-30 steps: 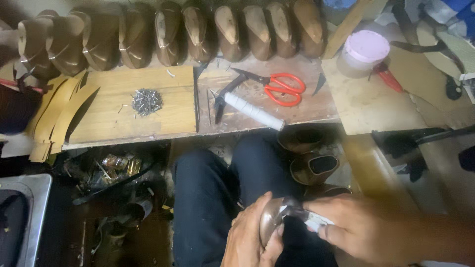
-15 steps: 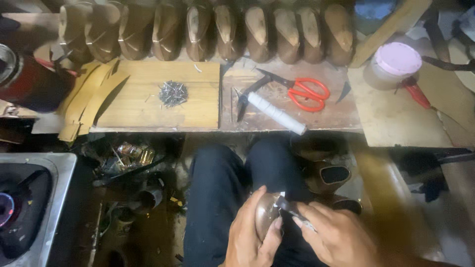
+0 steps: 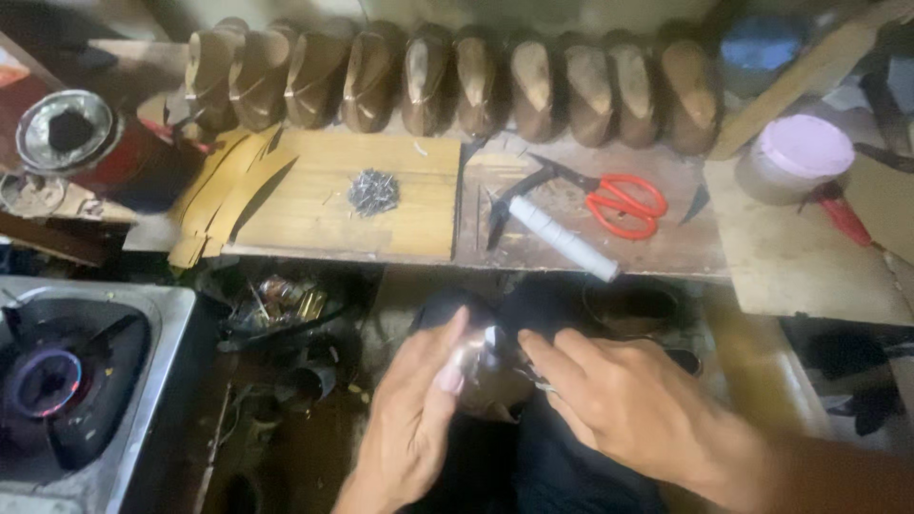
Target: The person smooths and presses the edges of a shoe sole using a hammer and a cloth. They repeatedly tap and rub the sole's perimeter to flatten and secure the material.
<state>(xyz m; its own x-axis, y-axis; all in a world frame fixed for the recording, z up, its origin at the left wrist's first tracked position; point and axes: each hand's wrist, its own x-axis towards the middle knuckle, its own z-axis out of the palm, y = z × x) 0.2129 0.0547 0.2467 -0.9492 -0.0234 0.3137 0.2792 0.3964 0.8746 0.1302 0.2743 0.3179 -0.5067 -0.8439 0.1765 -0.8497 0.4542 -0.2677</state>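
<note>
Down at six o'clock, over the person's dark-trousered lap, sits a small rounded shiny piece (image 3: 481, 371), blurred, too soft to say just what it is. The left hand (image 3: 414, 419) cups it from the nine o'clock side, fingers long and flat against it, loosely curled rather than clenched. The right hand (image 3: 619, 400) comes in from four o'clock, fingers bent and pinched in at the piece's right edge; something thin and metallic glints under them, but I cannot tell what.

Straight up at twelve o'clock from the hands runs the wooden bench (image 3: 666, 257). On it, a hammer (image 3: 533, 214) with a white-wrapped handle lies aslant, head toward eleven. Just to its three o'clock side, red-handled scissors (image 3: 619, 202), blades pointing toward ten. At nine o'clock from the hammer, a pale board (image 3: 286, 224) carries a small heap of dark tacks (image 3: 373, 190). Off the board's left edge, a fan of tan leather strips (image 3: 224, 195).

Along the bench's far edge, a row of brown shoe lasts (image 3: 447, 81) stands shoulder to shoulder. Out at two o'clock, a tub with a pink lid (image 3: 798, 157). At ten o'clock, a round metal tin (image 3: 69, 133) with dark contents. Down at eight o'clock, a gas burner (image 3: 57, 381) in a steel surround, ring glowing faint purple.
</note>
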